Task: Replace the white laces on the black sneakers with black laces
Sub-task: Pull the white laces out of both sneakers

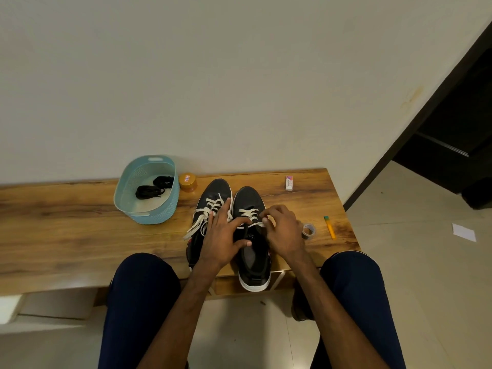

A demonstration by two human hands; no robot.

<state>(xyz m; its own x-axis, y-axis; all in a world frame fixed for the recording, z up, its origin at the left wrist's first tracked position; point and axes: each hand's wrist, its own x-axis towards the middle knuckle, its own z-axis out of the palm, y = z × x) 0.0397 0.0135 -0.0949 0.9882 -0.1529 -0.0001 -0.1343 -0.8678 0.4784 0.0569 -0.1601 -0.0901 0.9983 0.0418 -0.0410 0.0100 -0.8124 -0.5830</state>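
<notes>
Forward, right hand (pixel 283 230) on white lace (pixel 249 213).

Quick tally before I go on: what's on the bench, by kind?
Black sneakers: 2
White laces: 2
Black lace bundles: 2
Blue basket: 1
Orange jar: 1
Small white box: 1
Tape roll: 1
Orange pen: 1
Total: 11
</notes>
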